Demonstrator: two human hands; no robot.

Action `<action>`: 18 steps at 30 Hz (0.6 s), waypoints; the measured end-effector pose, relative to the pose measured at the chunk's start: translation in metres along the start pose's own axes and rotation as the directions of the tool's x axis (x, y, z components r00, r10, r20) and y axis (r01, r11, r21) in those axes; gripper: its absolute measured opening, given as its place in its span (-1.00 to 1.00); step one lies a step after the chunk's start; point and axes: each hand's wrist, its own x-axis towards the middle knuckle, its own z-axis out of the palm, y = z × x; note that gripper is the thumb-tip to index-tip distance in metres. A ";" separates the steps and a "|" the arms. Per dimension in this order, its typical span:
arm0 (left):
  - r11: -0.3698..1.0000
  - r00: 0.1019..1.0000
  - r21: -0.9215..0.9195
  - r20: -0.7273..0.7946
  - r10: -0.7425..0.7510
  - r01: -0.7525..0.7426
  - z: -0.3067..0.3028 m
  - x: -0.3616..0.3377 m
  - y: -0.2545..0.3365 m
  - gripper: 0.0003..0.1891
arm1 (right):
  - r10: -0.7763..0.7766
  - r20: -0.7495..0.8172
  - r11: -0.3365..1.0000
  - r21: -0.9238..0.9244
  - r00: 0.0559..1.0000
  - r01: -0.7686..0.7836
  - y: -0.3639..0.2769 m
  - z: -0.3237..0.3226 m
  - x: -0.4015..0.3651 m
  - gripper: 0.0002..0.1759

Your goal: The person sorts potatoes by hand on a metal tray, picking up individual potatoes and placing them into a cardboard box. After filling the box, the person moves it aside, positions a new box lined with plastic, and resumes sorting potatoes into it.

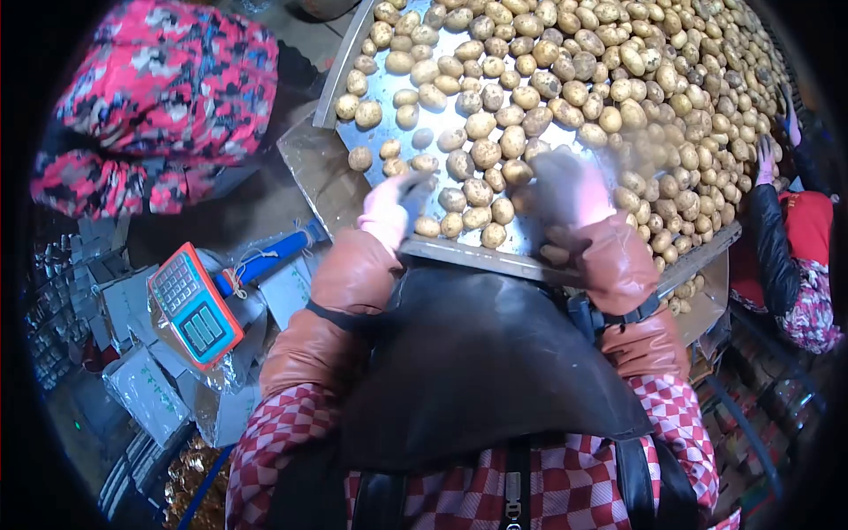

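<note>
Potatoes (486, 153) lie loose across a metal sorting table (442, 119) in front of me. My left hand (393, 205), in a pink glove with dark fingers, rests near the table's front left edge. Its fingers stretch toward a few potatoes, with nothing visibly held. Further right, my right hand (572, 190) is smeared by motion over the potatoes, so its fingers and anything in them cannot be made out. Between the two hands sits a small group of potatoes (477, 192).
A raised wooden rim (495, 261) edges the table. On the left stands a scale display (196, 305) with a keypad, beside wrapped boxes (148, 393). One person in a pink patterned jacket (168, 84) bends at left; another's gloved hand (766, 159) reaches the pile at right.
</note>
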 end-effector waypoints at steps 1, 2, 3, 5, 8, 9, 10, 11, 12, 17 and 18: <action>1.000 1.000 -0.001 0.005 -0.016 0.016 0.000 -0.013 -0.009 -0.73 | -0.095 -0.075 0.962 -0.262 0.993 0.072 -0.017 0.005 -0.007 -0.66; 0.995 0.999 -0.090 -0.038 0.038 -0.041 0.002 -0.018 -0.019 -0.73 | -0.218 -0.129 0.849 -0.513 0.967 0.123 -0.039 0.006 -0.007 -0.69; 0.979 0.991 -0.171 -0.091 0.097 -0.112 0.004 -0.015 -0.026 -0.73 | -0.070 0.012 0.774 -0.630 0.998 0.061 -0.072 0.008 -0.007 -0.72; 0.970 0.987 -0.208 -0.126 0.099 -0.124 0.014 -0.010 -0.048 -0.72 | 0.104 0.159 0.710 -0.703 0.982 0.038 -0.070 0.037 0.017 -0.73; 0.905 0.992 -0.415 -0.123 0.042 -0.089 0.015 -0.009 -0.057 -0.72 | 0.180 0.292 0.633 -0.765 0.939 0.117 -0.075 0.063 0.055 -0.70; 0.908 0.993 -0.411 -0.109 0.045 -0.086 0.013 -0.008 -0.059 -0.73 | 0.303 0.380 0.563 -0.811 0.874 0.158 -0.081 0.067 0.062 -0.65; 0.908 0.995 -0.410 -0.087 0.051 -0.082 0.013 -0.009 -0.054 -0.73 | 0.365 0.408 0.560 -0.814 0.837 0.153 -0.097 0.056 0.061 -0.72; 0.938 0.990 -0.323 -0.111 0.092 -0.123 0.011 -0.012 -0.044 -0.73 | 0.351 0.412 0.603 -0.786 0.841 0.134 -0.094 0.052 0.064 -0.71; 0.937 0.988 -0.324 -0.114 0.100 -0.132 0.009 -0.010 -0.044 -0.73 | 0.338 0.416 0.644 -0.757 0.844 0.115 -0.089 0.046 0.064 -0.70; 0.926 0.873 -0.101 -0.384 0.300 -0.363 -0.006 0.011 -0.057 -0.74 | 0.142 0.161 0.774 -0.633 0.977 -0.008 -0.085 0.015 0.039 -0.65; 0.939 0.934 -0.317 -0.357 0.010 -0.131 -0.019 0.025 -0.048 -0.70 | 0.166 0.143 0.922 -0.375 0.976 -0.101 -0.084 0.007 0.032 -0.65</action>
